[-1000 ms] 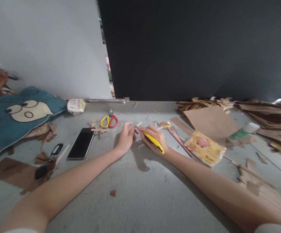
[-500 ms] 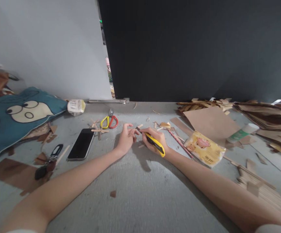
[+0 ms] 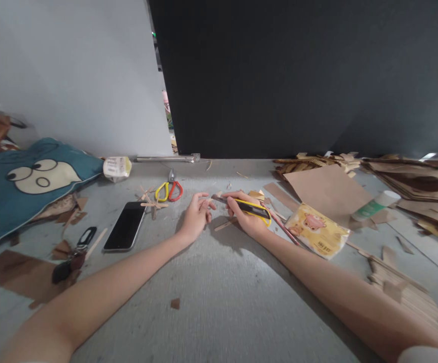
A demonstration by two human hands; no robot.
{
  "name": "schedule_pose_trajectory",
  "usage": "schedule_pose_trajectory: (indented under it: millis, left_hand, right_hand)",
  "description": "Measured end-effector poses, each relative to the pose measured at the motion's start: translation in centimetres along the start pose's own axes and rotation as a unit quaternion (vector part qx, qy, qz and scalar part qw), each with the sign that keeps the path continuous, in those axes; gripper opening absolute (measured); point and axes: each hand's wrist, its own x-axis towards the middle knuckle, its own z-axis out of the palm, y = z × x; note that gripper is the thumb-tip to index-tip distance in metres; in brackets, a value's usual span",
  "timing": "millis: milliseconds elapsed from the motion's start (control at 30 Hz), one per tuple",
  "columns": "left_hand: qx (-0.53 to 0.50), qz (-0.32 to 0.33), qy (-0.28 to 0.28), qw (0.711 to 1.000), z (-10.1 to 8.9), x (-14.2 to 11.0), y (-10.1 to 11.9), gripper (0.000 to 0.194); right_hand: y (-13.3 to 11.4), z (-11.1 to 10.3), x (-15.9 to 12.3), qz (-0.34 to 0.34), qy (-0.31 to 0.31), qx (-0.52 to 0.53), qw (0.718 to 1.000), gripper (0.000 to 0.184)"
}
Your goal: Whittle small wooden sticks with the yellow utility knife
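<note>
My right hand (image 3: 246, 214) is closed around a yellow-and-black utility knife (image 3: 254, 209), its blade pointing left toward my other hand. Fingers curled, my left hand (image 3: 196, 218) rests just left of the blade tip; something small and pale shows at its fingertips, too small to make out. Below the knife lies a wooden craft stick (image 3: 225, 225), partly under my right hand. Pliers with one yellow and one red handle (image 3: 169, 190) lie beyond my left hand. Next to them, several craft sticks (image 3: 153, 205) are crossed in a small pile.
A phone (image 3: 125, 226) and keys (image 3: 74, 256) lie left, near a blue cushion (image 3: 45, 174). On the right are a yellow tissue pack (image 3: 319, 232), a red pencil-like rod (image 3: 287, 232), a glue stick (image 3: 375, 205), brown cardboard (image 3: 326, 189) and stacked sticks (image 3: 408, 290). A dark panel (image 3: 298, 75) stands behind.
The knife has turned flatter, its handle end swinging up and right, and my right hand has rolled with it. More of the craft stick below shows. My left hand has barely moved.
</note>
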Motion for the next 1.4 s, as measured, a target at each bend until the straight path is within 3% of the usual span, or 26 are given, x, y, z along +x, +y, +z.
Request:
schedule_pose_trajectory:
  millis: [267, 533, 733, 933, 1400]
  left_hand:
    - [-0.011, -0.003, -0.009, 1.0, -0.3, 0.3, -0.3, 0.041]
    - [-0.008, -0.001, 0.029, 1.0, 0.0, 0.3, -0.2, 0.028]
    - [0.002, -0.033, 0.049, 0.998, 0.3, 0.0, 0.3, 0.013]
    - [0.023, -0.034, 0.021, 0.999, 0.4, -0.1, 0.1, 0.012]
    - [0.019, -0.045, 0.021, 0.999, 0.5, -0.1, 0.1, 0.014]
  right_hand:
    - [0.3, -0.1, -0.2, -0.017, 0.033, -0.02, 0.999, 0.038]
    - [0.8, 0.4, -0.5, -0.068, 0.008, -0.066, 0.995, 0.023]
    - [1.3, 1.0, -0.5, -0.099, -0.026, -0.07, 0.992, 0.027]
    - [1.3, 1.2, -0.6, -0.139, -0.033, -0.12, 0.982, 0.022]
    - [1.5, 1.2, -0.5, -0.176, -0.036, -0.164, 0.97, 0.019]
